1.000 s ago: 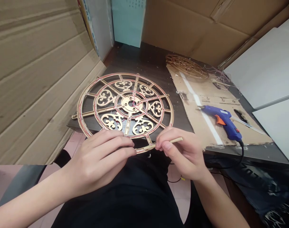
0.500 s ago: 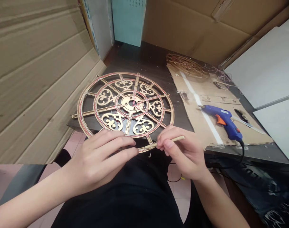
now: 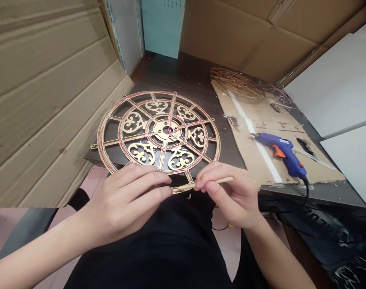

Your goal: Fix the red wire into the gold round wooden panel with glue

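A round gold openwork metal frame [image 3: 164, 134] with scrollwork hearts and spokes lies at the table's near edge, its front part jutting out over my lap. Thin red wire runs along its rings. My left hand [image 3: 133, 192] grips the near rim from the left, fingers bent over it, with the thumb hidden. Pinched between the thumb and fingers of my right hand [image 3: 223, 186] is a thin pale wooden stick [image 3: 225, 180]. Its left tip rests along the outer ring's near side, close to my left fingertips.
A blue glue gun [image 3: 286, 152] with an orange trigger lies on a cardboard sheet [image 3: 243, 140] at the right, its cable hanging over the edge. Behind it is a second round frame [image 3: 237, 82] beside tangled wires [image 3: 280, 96]. Tall cardboard [image 3: 50, 100] stands on the left.
My right hand and the stick have moved slightly left along the rim, bringing the tip nearer to my left fingers. My left hand and the frame have hardly shifted.
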`<state>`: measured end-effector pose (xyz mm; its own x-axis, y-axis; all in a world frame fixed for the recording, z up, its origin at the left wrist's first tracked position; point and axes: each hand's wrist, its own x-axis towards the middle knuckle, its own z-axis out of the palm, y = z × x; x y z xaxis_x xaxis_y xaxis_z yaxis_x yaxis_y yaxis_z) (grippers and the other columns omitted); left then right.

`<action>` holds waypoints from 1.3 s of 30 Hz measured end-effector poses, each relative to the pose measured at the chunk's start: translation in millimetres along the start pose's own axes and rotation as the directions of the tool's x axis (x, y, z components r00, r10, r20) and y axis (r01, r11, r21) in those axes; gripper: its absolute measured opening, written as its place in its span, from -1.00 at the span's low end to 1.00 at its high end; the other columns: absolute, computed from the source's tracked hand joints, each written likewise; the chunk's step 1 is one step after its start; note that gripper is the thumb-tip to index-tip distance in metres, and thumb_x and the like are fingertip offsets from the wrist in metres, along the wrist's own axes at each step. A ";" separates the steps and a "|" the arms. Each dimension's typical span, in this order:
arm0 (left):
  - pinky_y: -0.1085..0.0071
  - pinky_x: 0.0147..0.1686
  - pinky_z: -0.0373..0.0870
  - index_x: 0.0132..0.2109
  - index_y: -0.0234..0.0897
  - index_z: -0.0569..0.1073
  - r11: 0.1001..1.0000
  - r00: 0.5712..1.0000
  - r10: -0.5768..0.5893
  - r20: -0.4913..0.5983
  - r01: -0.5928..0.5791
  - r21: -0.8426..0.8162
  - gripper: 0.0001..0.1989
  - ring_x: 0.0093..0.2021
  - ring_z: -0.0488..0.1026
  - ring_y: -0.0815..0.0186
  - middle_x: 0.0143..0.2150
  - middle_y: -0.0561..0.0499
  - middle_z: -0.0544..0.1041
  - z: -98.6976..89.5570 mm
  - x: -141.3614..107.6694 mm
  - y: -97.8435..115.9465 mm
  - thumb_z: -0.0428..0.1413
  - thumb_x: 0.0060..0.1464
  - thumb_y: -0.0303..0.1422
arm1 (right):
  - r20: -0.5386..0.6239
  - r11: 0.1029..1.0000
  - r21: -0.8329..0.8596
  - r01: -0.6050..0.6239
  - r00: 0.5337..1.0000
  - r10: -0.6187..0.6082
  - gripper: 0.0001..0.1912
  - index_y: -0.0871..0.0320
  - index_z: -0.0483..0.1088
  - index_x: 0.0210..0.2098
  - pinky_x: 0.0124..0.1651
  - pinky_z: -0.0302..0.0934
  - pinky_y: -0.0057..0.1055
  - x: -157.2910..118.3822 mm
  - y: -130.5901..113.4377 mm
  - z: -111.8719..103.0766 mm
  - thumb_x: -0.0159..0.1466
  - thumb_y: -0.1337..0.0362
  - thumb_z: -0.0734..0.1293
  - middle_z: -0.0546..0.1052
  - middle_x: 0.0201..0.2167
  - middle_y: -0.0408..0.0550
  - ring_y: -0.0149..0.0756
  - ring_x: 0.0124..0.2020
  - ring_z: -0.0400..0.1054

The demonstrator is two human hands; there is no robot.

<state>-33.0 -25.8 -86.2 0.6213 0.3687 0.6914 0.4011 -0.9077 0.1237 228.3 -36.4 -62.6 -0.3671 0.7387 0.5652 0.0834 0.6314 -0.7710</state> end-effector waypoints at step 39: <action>0.19 -0.06 0.50 -0.08 -0.40 0.53 0.999 0.999 -0.034 -0.011 0.033 -0.028 -0.76 -0.06 0.53 0.17 -0.06 -0.12 0.64 -2.1 4.8 3.0 0.29 0.12 -0.67 | 0.101 0.998 -0.063 0.016 0.995 -0.009 -0.89 0.23 0.54 -0.14 -0.17 0.41 -0.36 5.1 -4.1 -1.3 0.43 0.46 0.35 0.63 -0.29 0.01 -0.29 -0.24 0.53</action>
<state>-30.2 -27.2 -81.0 0.6000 0.3968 0.6947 0.4028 -0.9001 0.1662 227.4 -34.9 -56.1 -0.4596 0.7053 0.5398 0.1362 0.6566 -0.7419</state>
